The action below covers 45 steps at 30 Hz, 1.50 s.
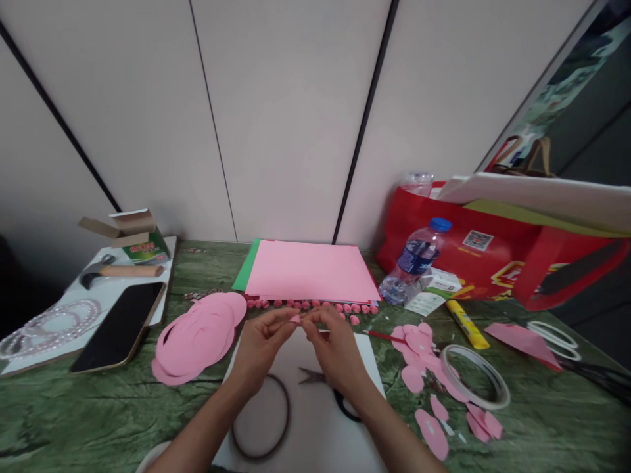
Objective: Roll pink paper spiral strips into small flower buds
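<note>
My left hand (pixel 263 339) and my right hand (pixel 333 341) meet over a white sheet (pixel 276 433), fingers pinched on a small piece of pink paper (pixel 294 319) between them. Fingers partly hide this piece. Scissors with black handles (pixel 311 376) lie on the sheet, partly under my right wrist. A dark ring (pixel 287 410) rests on the sheet below my left hand. Just beyond my fingers is a row of small rolled pink paper flowers (pixel 315 304), along the near edge of a stack of pink paper (pixel 310 269).
Left are pink paper rings (pixel 197 338), a phone (pixel 118 327), a hammer (pixel 125 270), beads (pixel 54 325) and an open box (pixel 142 246). Right are pink scraps (pixel 417 345), a tape roll (pixel 500 387), a glue tube (pixel 467 324), a bottle (pixel 417 259) and a red bag (pixel 444 223).
</note>
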{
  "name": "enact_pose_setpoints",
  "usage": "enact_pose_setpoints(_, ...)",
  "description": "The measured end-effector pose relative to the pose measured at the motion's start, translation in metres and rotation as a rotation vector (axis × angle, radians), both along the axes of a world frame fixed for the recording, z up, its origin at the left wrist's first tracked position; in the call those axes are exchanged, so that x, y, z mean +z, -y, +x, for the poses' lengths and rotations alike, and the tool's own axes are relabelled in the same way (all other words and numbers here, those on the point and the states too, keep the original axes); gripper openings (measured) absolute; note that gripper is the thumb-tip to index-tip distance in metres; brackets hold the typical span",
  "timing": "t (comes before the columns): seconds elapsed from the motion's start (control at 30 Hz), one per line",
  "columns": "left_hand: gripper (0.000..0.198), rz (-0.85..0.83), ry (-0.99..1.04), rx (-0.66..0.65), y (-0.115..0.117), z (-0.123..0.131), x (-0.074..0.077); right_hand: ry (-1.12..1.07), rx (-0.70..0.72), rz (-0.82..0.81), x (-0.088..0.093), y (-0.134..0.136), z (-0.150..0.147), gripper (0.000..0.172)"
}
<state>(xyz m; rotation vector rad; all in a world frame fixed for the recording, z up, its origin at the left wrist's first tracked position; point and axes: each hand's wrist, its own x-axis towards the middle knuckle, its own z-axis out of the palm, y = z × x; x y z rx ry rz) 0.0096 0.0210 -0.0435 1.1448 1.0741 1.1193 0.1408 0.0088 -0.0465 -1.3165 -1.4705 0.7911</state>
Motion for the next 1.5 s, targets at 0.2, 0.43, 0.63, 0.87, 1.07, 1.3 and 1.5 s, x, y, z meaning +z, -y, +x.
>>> enact_pose_setpoints(0.2, 0.027, 0.034, -0.031, 0.020, 0.002, 0.002, 0.000, -0.019, -0.076, 0.037, 0.003, 0.002, -0.004, 0.015)
enact_pose_setpoints(0.43, 0.019, 0.201, -0.203, 0.061, 0.006, 0.005, 0.004, -0.025, -0.127, -0.003, 0.000, 0.002, -0.007, 0.014)
enact_pose_setpoints(0.63, 0.020, 0.367, -0.342, 0.121, 0.010, 0.006, 0.000, -0.115, -0.103, -0.072, -0.003, 0.002, -0.008, 0.016)
enact_pose_setpoints(0.87, 0.019, 0.288, -0.288, 0.102, 0.009, 0.005, 0.001, -0.195, -0.134, -0.140, 0.000, -0.004, -0.002, 0.020)
enact_pose_setpoints(1.07, 0.023, 0.133, -0.018, 0.033, 0.005, 0.004, 0.003, -0.447, 0.010, -0.234, 0.003, -0.007, -0.001, 0.026)
enact_pose_setpoints(1.3, 0.022, 0.137, -0.033, 0.024, 0.004, 0.004, 0.004, -0.433, 0.005, -0.223, 0.004, -0.005, -0.002, 0.021)
enact_pose_setpoints(1.5, 0.018, 0.149, 0.003, 0.003, 0.000, 0.000, 0.000, -0.332, 0.090, -0.138, 0.009, -0.003, 0.000, 0.019)
